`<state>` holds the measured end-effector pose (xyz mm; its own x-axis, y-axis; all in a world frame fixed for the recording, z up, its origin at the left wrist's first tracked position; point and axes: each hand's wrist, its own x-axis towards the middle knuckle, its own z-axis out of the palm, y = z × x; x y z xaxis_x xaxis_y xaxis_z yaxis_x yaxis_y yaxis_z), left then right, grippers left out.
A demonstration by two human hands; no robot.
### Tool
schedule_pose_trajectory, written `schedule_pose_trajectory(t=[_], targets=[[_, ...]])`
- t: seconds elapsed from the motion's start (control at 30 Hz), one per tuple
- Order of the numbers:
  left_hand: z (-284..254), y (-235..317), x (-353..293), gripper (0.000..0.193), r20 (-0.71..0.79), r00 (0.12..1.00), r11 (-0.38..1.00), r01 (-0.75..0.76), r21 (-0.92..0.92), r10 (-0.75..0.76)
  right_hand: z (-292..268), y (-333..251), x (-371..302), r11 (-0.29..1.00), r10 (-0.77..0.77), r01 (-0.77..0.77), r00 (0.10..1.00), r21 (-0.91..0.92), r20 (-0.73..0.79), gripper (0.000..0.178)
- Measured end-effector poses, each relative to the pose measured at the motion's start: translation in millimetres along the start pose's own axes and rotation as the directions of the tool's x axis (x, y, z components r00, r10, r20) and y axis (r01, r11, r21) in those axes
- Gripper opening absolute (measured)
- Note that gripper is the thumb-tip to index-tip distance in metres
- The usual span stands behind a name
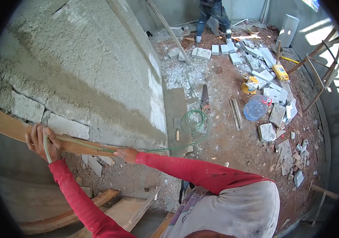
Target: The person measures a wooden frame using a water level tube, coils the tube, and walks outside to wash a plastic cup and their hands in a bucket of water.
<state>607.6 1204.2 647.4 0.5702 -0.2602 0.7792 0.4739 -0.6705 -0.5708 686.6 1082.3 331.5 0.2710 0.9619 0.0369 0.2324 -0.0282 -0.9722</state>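
A long wooden board [12, 125] lies along the foot of the partly plastered block wall [82, 59]. My left hand [44, 143] is closed over the board's upper edge, and a pale, bent length of tubing [47, 150] runs by its fingers. Farther right, my right hand [126, 155] is closed at the board's right end, where a thin green hose [157, 150] passes; its fingertips are partly hidden. That hose runs to a loose coil [193, 121] on the floor. Close to the coil lie a handsaw [205, 99] and a small wooden-handled tool [177, 135].
Rubble and white blocks [235, 58] cover the right side, with a large water bottle [255, 108] and a yellow jug [280, 72] among them. Another person [213, 18] stands at the back. Planks [126, 210] lie below me, and a wooden stand [316, 59] leans at right.
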Motion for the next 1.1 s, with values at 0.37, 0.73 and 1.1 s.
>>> schedule_pose_trajectory(t=[0.37,0.73,1.1], targets=[[-0.3,1.1,-0.4,0.033,0.013,1.000,1.000,0.018,0.003,-0.018,0.5,0.5,2.0,0.998,-0.049,0.048,0.998,-0.028,-0.029,0.053],[-2.7,6.6,4.1,0.030,0.022,0.999,1.000,0.027,0.010,-0.027,5.1,8.8,6.8,0.997,-0.066,0.064,0.997,-0.033,-0.045,0.047],[0.1,-1.7,-1.6,0.026,-0.019,0.999,0.999,0.031,0.042,-0.030,23.6,23.5,21.8,0.995,-0.086,0.092,0.989,0.047,-0.123,0.043]])
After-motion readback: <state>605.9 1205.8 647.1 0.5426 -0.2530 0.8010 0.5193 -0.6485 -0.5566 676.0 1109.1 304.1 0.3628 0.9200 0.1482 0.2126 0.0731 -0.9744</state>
